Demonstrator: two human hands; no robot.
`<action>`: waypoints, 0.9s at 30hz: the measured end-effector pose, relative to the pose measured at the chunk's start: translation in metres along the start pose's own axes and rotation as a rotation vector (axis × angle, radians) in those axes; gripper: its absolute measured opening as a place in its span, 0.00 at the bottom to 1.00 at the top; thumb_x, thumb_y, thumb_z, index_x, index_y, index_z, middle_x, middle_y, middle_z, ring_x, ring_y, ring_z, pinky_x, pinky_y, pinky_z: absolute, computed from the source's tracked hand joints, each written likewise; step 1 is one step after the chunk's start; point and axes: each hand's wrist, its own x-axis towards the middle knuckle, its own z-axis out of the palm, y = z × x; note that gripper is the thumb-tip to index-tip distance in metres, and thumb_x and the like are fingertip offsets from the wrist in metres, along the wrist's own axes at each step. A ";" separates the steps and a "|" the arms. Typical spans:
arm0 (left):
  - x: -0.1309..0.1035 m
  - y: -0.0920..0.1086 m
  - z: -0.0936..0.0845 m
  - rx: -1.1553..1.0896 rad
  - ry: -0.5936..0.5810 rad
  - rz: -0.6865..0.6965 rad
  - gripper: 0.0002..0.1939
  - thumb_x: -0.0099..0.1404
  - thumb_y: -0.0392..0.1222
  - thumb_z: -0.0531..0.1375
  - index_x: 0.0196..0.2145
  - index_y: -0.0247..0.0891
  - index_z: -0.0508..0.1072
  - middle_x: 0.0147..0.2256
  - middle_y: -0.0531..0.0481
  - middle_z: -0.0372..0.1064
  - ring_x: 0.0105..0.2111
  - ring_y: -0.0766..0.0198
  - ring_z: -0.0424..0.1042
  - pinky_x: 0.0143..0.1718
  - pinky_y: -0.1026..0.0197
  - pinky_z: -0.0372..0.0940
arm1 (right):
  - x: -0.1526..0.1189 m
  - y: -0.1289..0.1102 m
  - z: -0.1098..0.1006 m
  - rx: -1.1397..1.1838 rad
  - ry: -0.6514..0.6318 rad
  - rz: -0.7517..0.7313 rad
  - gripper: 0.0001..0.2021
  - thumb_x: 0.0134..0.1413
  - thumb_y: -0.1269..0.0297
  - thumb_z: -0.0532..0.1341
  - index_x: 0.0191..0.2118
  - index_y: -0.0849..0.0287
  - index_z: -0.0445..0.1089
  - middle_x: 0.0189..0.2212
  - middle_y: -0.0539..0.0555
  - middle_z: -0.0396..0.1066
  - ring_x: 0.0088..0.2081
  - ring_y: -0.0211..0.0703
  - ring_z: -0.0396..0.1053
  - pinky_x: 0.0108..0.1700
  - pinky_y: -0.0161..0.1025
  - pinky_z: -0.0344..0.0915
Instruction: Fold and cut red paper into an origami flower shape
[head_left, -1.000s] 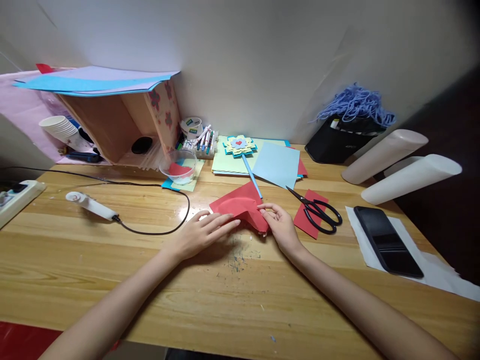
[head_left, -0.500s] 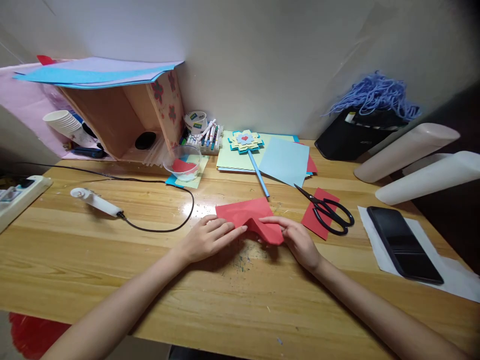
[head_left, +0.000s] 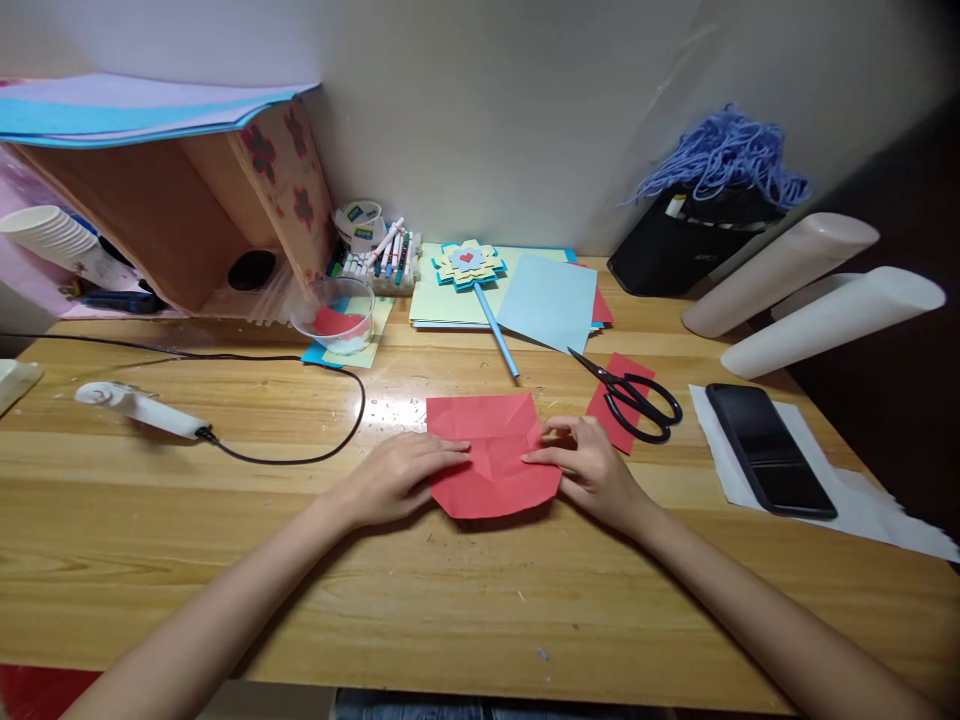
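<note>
A creased sheet of red paper [head_left: 491, 475] lies spread out in front of me, its near edge lifted a little off the table. My left hand [head_left: 405, 470] holds its left side, fingers on top and thumb hidden beneath. My right hand [head_left: 596, 465] grips the right edge between fingers and thumb. Crease lines cross the middle of the sheet. Just beyond my right hand, black-handled scissors [head_left: 637, 400] rest on a smaller piece of red paper [head_left: 616, 440]. A layered paper flower [head_left: 469, 265] on a blue stick lies farther back on stacked coloured paper [head_left: 431, 310].
On the left are a white glue gun [head_left: 146, 408] with its black cord, a clear plastic bowl [head_left: 334, 310] and markers [head_left: 394, 255]. A black phone [head_left: 769, 450] lies on white paper at right, near white rolls [head_left: 832, 320]. An open box [head_left: 285, 200] stands back left.
The red paper has gone from folded up in the middle to opened out nearly flat. Both hands still hold its sides. The whole view has shifted slightly to the right.
</note>
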 end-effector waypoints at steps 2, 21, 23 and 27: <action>0.002 0.000 0.002 -0.004 0.040 -0.050 0.18 0.64 0.32 0.51 0.51 0.41 0.66 0.49 0.45 0.70 0.48 0.61 0.69 0.48 0.53 0.65 | 0.002 0.000 -0.001 0.084 -0.044 0.006 0.13 0.54 0.74 0.54 0.37 0.54 0.74 0.44 0.58 0.70 0.46 0.48 0.66 0.45 0.48 0.65; 0.009 0.007 0.008 -0.437 0.392 -0.550 0.11 0.65 0.45 0.54 0.40 0.38 0.71 0.34 0.50 0.72 0.33 0.64 0.69 0.35 0.64 0.63 | 0.012 -0.002 0.008 0.693 0.019 0.635 0.12 0.52 0.57 0.61 0.40 0.56 0.66 0.29 0.50 0.73 0.32 0.41 0.70 0.37 0.37 0.65; 0.010 0.008 0.007 -0.380 0.390 -0.540 0.11 0.65 0.44 0.53 0.36 0.37 0.72 0.32 0.51 0.72 0.32 0.65 0.69 0.35 0.65 0.62 | 0.011 -0.001 0.009 0.672 0.043 0.634 0.14 0.53 0.57 0.60 0.44 0.56 0.64 0.26 0.49 0.72 0.31 0.41 0.70 0.36 0.36 0.64; 0.010 0.010 0.005 -0.284 0.329 -0.515 0.13 0.66 0.44 0.51 0.31 0.37 0.71 0.28 0.52 0.70 0.28 0.66 0.67 0.32 0.65 0.61 | 0.008 -0.001 0.009 0.542 0.089 0.586 0.11 0.55 0.57 0.58 0.40 0.56 0.67 0.28 0.50 0.72 0.31 0.42 0.69 0.34 0.36 0.63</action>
